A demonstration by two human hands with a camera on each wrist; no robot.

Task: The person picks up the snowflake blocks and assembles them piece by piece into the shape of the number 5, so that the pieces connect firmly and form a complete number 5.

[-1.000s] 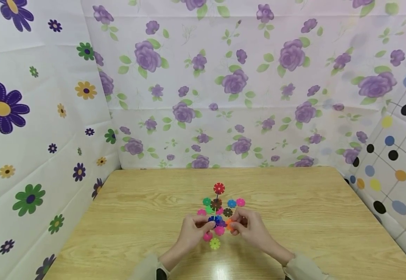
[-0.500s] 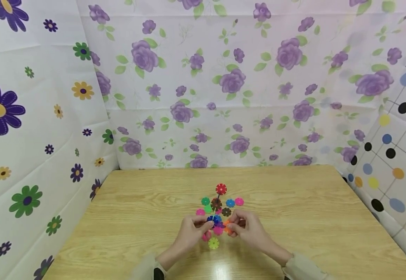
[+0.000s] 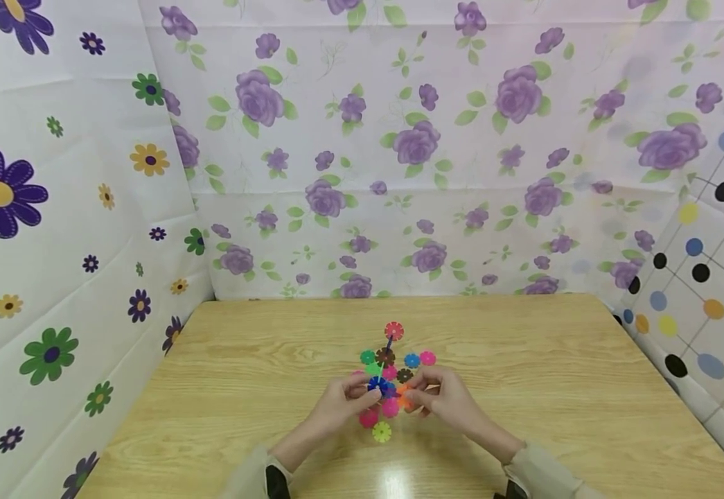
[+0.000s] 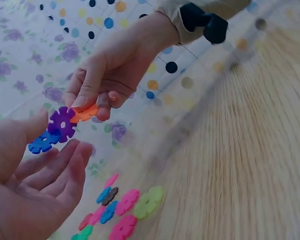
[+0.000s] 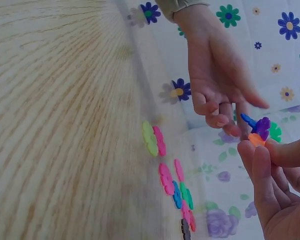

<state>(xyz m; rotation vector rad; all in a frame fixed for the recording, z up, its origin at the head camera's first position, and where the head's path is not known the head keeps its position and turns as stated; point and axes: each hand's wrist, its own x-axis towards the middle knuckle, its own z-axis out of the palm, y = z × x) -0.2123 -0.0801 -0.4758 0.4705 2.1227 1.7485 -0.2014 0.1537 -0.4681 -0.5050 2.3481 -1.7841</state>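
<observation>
My right hand (image 3: 445, 398) pinches an orange notched plastic disc (image 4: 85, 113) between thumb and fingers. A purple disc (image 4: 63, 124) is slotted into the orange one, and a blue disc (image 4: 43, 142) into the purple. In the head view this chain runs on up through a dark blue disc (image 3: 377, 387) and a brown disc (image 3: 385, 357) to a red disc (image 3: 394, 330). Around the blue end, my left hand (image 5: 217, 75) has its thumb and fingers spread apart, loosely bent, with the fingertips close by the disc.
Below and behind the hands, several loose notched discs lie on the wooden table (image 3: 262, 346), among them a yellow-green disc (image 3: 382, 432), a pink disc (image 3: 427, 357) and a dark green disc (image 3: 368, 357). Patterned cloths (image 3: 362, 138) hang behind and on both sides.
The chain has risen slightly, its red end now higher. My left thumb has shifted back from over the dark blue disc. The right hand keeps its pinch on the orange disc.
</observation>
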